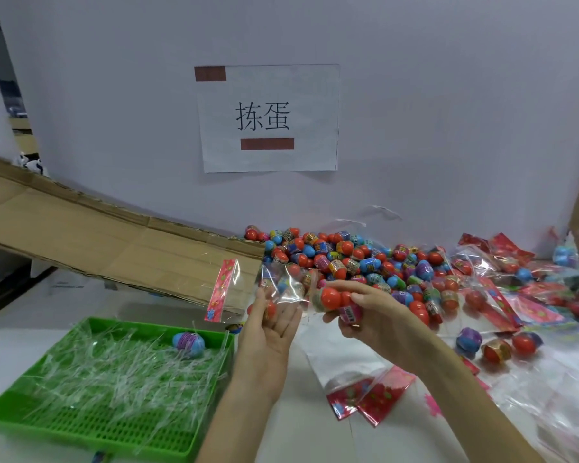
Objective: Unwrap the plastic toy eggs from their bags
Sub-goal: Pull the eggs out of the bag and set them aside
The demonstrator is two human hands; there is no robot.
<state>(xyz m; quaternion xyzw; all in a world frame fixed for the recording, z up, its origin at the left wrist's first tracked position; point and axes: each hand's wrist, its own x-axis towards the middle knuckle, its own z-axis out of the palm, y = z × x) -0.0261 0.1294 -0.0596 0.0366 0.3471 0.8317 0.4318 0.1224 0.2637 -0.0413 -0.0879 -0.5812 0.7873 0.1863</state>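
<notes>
Both forearms come in low. Right hand point(365, 315) is curled round a bunch of toy eggs point(335, 302), red caps up, held above the white table point(301, 439). Left hand point(271, 325) is palm up with straight fingers, touching a clear bag point(248, 285) with a pink header; can't tell if the thumb pinches it. Egg pile point(348, 259) sits just behind, at the wall. Empty bags point(371, 392) lie under the right forearm. Green tray point(121, 324) on the left holds plastic shreds and one blue-purple egg point(188, 344). Cardboard sheet point(97, 242) slopes behind the tray.
</notes>
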